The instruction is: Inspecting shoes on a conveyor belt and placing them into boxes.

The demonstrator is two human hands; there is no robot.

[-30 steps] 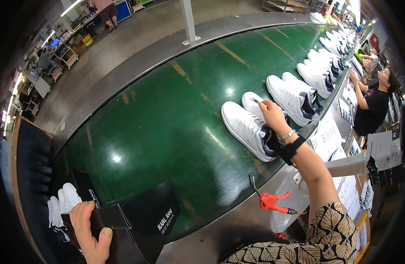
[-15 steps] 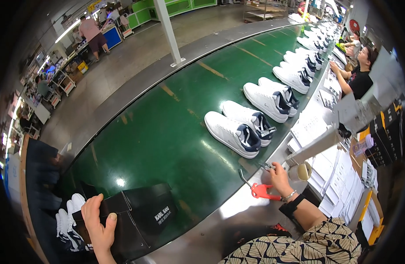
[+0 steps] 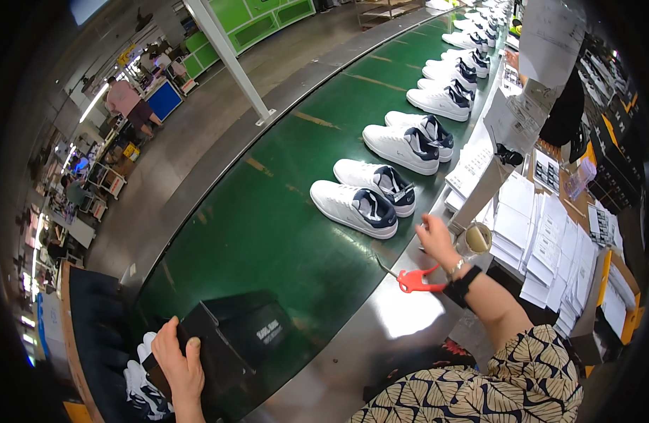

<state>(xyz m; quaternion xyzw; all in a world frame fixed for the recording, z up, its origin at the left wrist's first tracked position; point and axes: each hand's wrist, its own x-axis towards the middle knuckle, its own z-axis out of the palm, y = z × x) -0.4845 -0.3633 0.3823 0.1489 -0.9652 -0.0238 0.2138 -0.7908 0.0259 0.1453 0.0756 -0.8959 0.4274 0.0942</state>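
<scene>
My left hand (image 3: 180, 366) is on the left end of a black shoebox (image 3: 229, 345), fingers along its edge and thumb apart. Past that hand, white shoes with dark trim (image 3: 145, 391) are partly hidden. My right hand (image 3: 437, 240) is closed, fingers curled, over the metal border of the green belt; what it holds, if anything, is hidden. Just below it lies a red air blow gun (image 3: 412, 280) with a bent metal nozzle. Beside the wrist is a roll of tape (image 3: 477, 238). The nearest pair of white sneakers (image 3: 356, 208) stands on the belt beyond my right hand.
More white sneakers line the right side of the green conveyor belt (image 3: 233, 233) into the distance. Stacks of white paper (image 3: 543, 240) and an open yellow-and-black box (image 3: 617, 296) are at the right. A metal post (image 3: 479, 187) rises beside the papers.
The view has shifted, so the belt and shoes sit differently in the picture. A small metal thing showed at my right fingertips before; now it is out of sight. My left hand stays at the shoebox.
</scene>
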